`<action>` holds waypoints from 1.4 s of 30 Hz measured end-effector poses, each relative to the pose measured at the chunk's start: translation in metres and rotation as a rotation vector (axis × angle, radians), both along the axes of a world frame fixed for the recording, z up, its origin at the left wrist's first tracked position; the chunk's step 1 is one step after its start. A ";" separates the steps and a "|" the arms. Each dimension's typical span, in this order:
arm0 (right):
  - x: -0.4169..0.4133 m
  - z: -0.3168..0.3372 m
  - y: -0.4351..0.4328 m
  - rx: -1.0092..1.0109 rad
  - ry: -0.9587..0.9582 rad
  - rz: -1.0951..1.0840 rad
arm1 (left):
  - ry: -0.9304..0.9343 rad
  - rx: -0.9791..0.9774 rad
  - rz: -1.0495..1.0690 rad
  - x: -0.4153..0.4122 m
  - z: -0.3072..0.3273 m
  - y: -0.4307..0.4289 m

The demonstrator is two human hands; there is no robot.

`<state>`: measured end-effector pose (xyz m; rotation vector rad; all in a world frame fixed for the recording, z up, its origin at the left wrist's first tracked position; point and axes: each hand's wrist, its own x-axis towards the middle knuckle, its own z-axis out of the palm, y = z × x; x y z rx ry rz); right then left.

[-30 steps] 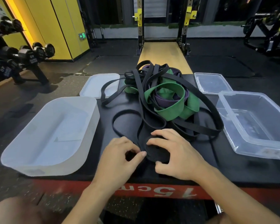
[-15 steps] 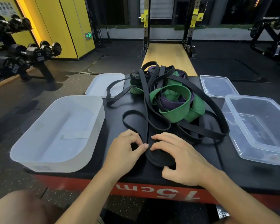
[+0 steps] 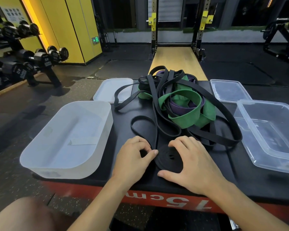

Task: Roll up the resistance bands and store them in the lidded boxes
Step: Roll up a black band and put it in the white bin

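Observation:
A black resistance band lies partly wound into a flat roll [image 3: 169, 160] at the platform's near edge, its loose length running back into the pile. My left hand [image 3: 133, 157] pinches the band at the roll's left side with thumb and fingers. My right hand [image 3: 190, 164] curls around the roll from the right, thumb below it. Behind lies a tangled pile of black, green [image 3: 185, 114] and purple [image 3: 178, 107] bands. A frosted white box [image 3: 40, 155] stands open at left, a clear box [image 3: 264, 147] at right.
The white lid [image 3: 105, 90] lies behind the frosted box and the clear lid [image 3: 228, 90] behind the clear box. All rest on a black platform [image 3: 123, 174] with a red front edge. A dumbbell rack [image 3: 32, 60] stands far left, a squat rack behind.
The roll has grown a little and turned under my hands. My right hand's fingers have shifted off the top, so the roll's coiled face shows. The camera has moved slightly.

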<state>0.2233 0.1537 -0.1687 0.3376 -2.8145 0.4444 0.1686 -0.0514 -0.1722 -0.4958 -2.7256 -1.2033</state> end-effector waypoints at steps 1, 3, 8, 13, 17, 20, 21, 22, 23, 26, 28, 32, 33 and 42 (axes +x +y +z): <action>0.000 0.000 0.001 -0.020 -0.005 0.026 | 0.004 0.014 0.007 0.000 0.000 0.000; 0.000 0.001 0.003 -0.064 -0.025 0.086 | 0.004 0.042 0.020 0.000 -0.001 0.000; -0.001 0.002 0.009 -0.089 -0.072 0.226 | 0.008 0.051 0.032 0.001 0.000 -0.001; 0.002 0.004 0.006 -0.051 -0.079 0.243 | -0.004 0.044 0.026 0.000 -0.001 -0.001; 0.004 0.004 -0.001 0.042 -0.004 0.077 | -0.008 0.044 0.031 0.001 -0.001 -0.001; 0.003 0.005 -0.003 0.040 0.028 -0.046 | -0.007 0.041 0.037 0.000 -0.001 0.000; 0.003 0.005 -0.003 0.047 0.018 -0.048 | -0.008 0.038 0.037 0.000 -0.001 0.000; 0.002 0.004 -0.003 0.048 0.005 -0.039 | -0.010 0.036 0.036 0.000 -0.001 0.000; 0.002 0.003 -0.002 0.037 -0.005 -0.024 | -0.011 0.036 0.033 0.000 -0.001 0.000; 0.001 0.003 0.000 -0.026 -0.035 0.027 | -0.004 0.049 0.029 0.002 0.001 -0.001; 0.001 0.005 0.002 -0.075 -0.060 0.075 | -0.002 0.073 0.037 0.003 0.001 -0.001; 0.003 0.007 0.006 -0.082 -0.095 0.210 | 0.010 0.073 0.049 0.002 0.002 0.000; 0.003 0.007 0.007 -0.070 -0.100 0.243 | 0.011 0.073 0.044 0.002 0.001 0.000; 0.006 0.007 -0.001 0.081 0.032 0.149 | 0.014 0.066 0.028 0.001 -0.001 -0.001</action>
